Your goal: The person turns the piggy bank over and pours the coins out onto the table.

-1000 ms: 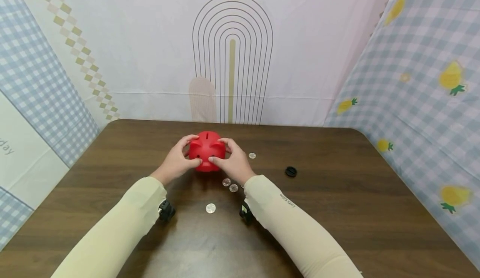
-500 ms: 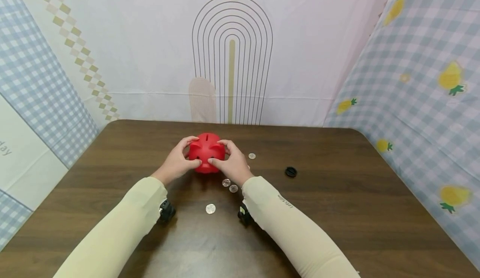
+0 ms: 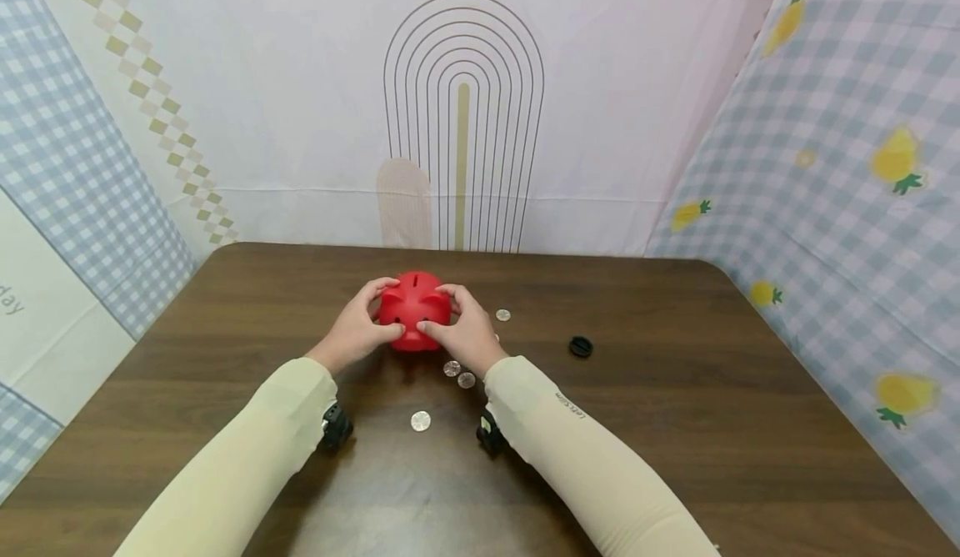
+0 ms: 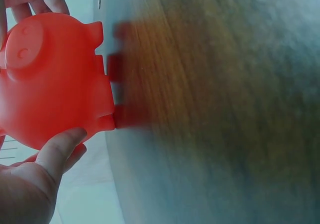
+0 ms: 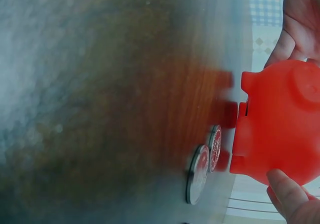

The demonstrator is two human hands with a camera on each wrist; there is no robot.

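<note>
A red piggy bank with a coin slot on top is held between both hands, snout facing the person. My left hand grips one side, thumb beside the snout and fingers round the back. On the other side my right hand grips it the same way. In the left wrist view the piggy bank has its feet at or just above the tabletop; I cannot tell whether all of them touch. Two coins lie close to its feet in the right wrist view. Its underside is hidden.
On the brown wooden table lie several silver coins, one coin nearer the person and another coin right of the right hand. A black round plug lies farther right. Patterned cloth hangs behind the table.
Both hands have brought the piggy bank very slightly down or toward the person. The grip looks the same, and the coins and black plug stay in place.
</note>
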